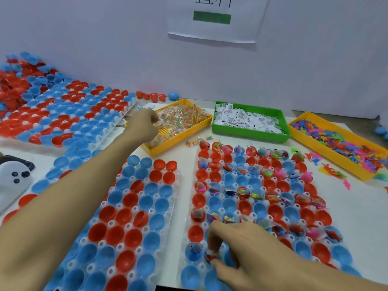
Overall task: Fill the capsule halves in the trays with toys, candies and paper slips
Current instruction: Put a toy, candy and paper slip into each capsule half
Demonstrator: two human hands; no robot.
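Two clear trays of red and blue capsule halves lie before me: the left tray (134, 208) holds empty halves, the right tray (260, 198) has several halves with toys and candy packets in them. My left hand (142, 124) reaches over the yellow candy tray (178, 143) and pinches clear candy packets (156, 122). My right hand (241, 246) hovers low over the right tray's near left part, fingers curled and pinching a small red packet (210, 257) at a blue half.
A green tray (249, 134) of paper slips stands at the back centre. A yellow tray (327, 156) of colourful plastic toys sits at the right, with loose toys (333, 173) spilled beside it. More filled capsule trays and a heap of loose halves (27, 80) lie at the left.
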